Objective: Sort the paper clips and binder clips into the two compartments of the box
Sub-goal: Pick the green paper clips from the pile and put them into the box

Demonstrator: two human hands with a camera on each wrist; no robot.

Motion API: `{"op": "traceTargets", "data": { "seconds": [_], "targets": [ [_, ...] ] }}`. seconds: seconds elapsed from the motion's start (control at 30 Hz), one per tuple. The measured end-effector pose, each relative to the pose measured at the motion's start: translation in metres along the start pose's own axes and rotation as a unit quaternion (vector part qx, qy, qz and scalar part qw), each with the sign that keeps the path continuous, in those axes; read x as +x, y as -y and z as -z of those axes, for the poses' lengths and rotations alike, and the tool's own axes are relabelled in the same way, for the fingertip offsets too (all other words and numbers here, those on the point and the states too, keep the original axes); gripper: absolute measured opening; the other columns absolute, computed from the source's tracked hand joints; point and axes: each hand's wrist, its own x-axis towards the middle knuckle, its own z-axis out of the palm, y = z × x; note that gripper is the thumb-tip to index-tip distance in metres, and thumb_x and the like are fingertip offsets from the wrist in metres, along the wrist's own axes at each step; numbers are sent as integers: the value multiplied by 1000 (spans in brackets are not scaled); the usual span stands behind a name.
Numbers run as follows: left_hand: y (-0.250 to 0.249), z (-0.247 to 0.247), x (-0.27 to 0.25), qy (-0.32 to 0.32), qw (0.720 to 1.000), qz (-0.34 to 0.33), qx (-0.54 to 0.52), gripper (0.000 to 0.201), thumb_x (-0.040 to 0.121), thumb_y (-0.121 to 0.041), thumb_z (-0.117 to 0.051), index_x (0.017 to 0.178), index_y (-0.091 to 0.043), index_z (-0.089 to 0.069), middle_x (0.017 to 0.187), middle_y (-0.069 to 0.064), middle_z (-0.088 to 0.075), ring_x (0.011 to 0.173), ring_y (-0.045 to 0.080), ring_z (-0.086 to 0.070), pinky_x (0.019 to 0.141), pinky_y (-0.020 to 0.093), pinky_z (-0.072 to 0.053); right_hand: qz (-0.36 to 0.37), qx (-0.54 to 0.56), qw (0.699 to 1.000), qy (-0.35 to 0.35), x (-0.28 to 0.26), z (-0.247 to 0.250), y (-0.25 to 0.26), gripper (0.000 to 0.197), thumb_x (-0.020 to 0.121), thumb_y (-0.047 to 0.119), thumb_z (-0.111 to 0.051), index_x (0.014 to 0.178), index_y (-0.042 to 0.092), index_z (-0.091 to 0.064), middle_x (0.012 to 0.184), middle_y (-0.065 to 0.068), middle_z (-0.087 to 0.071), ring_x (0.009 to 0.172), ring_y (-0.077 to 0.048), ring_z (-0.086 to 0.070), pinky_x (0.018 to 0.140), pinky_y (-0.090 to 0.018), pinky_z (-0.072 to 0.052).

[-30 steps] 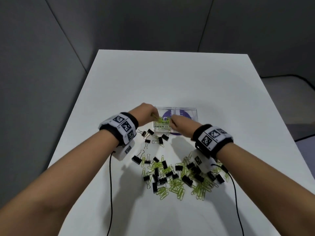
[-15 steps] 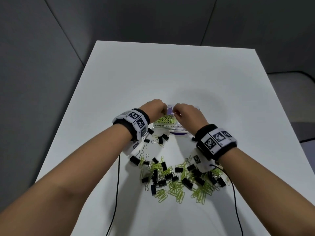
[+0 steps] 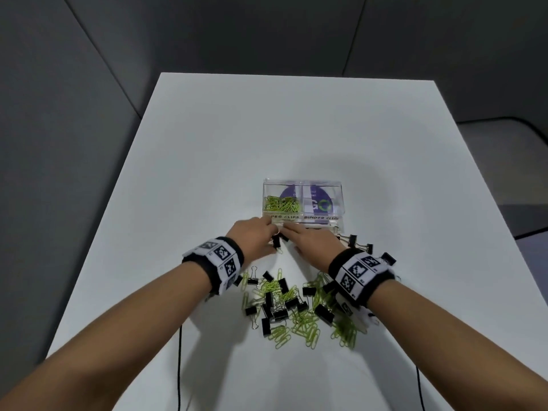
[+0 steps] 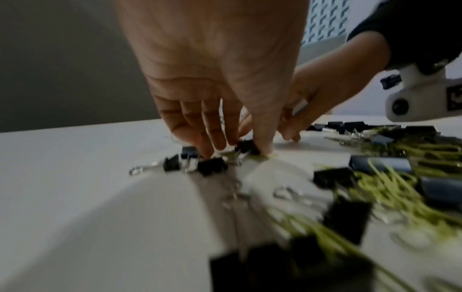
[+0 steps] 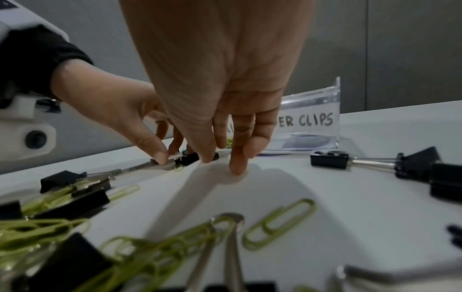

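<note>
The clear two-compartment box stands mid-table. Green paper clips lie in its left compartment; I see no clips in the right one, labelled binder clips. Both hands are down on the table just in front of the box. My left hand pinches a small black binder clip between thumb and fingers. Beside it, the thumb and fingers of my right hand close round another binder clip, while the little finger touches the table.
A mixed heap of black binder clips and green paper clips lies nearer me, under my wrists. More binder clips sit to the right of the box front. The white table drops off on every side.
Both hands have drawn back from over the box's left compartment and come down onto the binder clips on the table in front of it.
</note>
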Motion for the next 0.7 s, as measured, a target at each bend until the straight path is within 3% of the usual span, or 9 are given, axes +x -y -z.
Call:
{"op": "traceTargets", "data": {
  "seconds": [0.1, 0.2, 0.4, 0.5, 0.6, 0.7],
  "targets": [
    [-3, -12, -2, -21, 999, 23, -18, 48, 88, -45, -55, 127, -18, -49, 121, 1, -49, 106, 21, -54, 80, 36, -52, -9, 10, 1000, -20, 0, -3, -2, 42, 97, 13, -40, 139, 16, -39, 141, 0, -44, 102, -23, -62, 71, -33, -52],
    [-9, -13, 1, -33, 999, 30, -28, 39, 90, -41, -54, 120, -16, -52, 119, 3, -51, 108, 23, -53, 80, 37, -49, -24, -3, 999, -45, -2, -6, -4, 29, 97, 18, -41, 123, 11, -51, 123, -4, -55, 99, -24, -61, 68, -33, -49],
    [4, -4, -5, -79, 997, 15, -9, 33, 92, -36, -50, 119, -17, -55, 116, 1, -57, 104, 21, -55, 78, 32, -48, -76, 16, 994, -78, -10, -16, -14, 16, 93, 12, -49, 107, 6, -54, 107, -8, -58, 88, -26, -60, 66, -36, -53],
    [21, -4, -14, -57, 998, 34, 16, 34, 92, -32, -48, 122, -18, -55, 116, 1, -58, 105, 21, -54, 74, 30, -45, -55, 34, 991, -117, -11, -17, -11, 15, 85, 11, -59, 99, 3, -60, 96, -12, -62, 81, -30, -63, 61, -35, -50],
    [27, -8, -17, -44, 998, 34, 28, 39, 89, -34, -53, 126, -20, -52, 120, 0, -55, 110, 21, -50, 80, 30, -44, -28, 44, 993, -105, -5, -14, 4, 25, 90, 23, -55, 107, 6, -58, 106, -9, -60, 91, -24, -59, 73, -32, -50],
    [21, -10, -11, -74, 997, 14, 10, 42, 90, -42, -51, 126, -21, -52, 124, 0, -54, 113, 21, -48, 88, 31, -42, -35, 51, 995, -72, 7, -13, 23, 32, 94, 30, -49, 115, 6, -53, 115, -9, -55, 102, -25, -54, 80, -34, -48]
  ]
}}
